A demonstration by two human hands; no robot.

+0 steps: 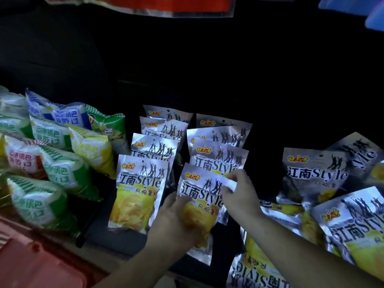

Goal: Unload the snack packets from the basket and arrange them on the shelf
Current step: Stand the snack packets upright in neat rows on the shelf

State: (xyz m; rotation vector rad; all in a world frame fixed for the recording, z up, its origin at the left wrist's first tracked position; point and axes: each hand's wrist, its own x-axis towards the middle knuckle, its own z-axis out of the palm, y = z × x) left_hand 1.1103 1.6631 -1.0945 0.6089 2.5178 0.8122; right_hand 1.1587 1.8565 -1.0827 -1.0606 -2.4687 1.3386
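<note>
At the left of the frame, puffed bags [62, 169] in green, blue and yellow lean back in overlapping lines, so each face shows above the one ahead. At the lower left is a blurred red thing [31, 265]; I cannot tell whether it is the basket.

Just right of the bags, past a dark divider [87, 223], silver packets stand on the shelf [128, 242] in a left row [145, 163], stepped front to back so every label reads. Beside it a second row [218, 146] is built the same way. At its front is the held packet [199, 196], upright and facing out.

The left hand [174, 221] wraps the packet's lower left part, its fingers curled over the yellow print, probably to steady the base. The right hand [241, 196] pinches the top right corner between thumb and fingers [239, 176], likely so the thin foil does not flop while it is squared with the packet behind. Both hands grip this one packet, and I judge it is being seated as the new front of the second row.

At the right of the frame, loose packets [324, 179] lie tilted and overlapping, with an upside-down packet [253, 273] at the bottom edge. They look unsorted and are probably waiting their turn. The shelf's dark back hides how deep the rows go.
</note>
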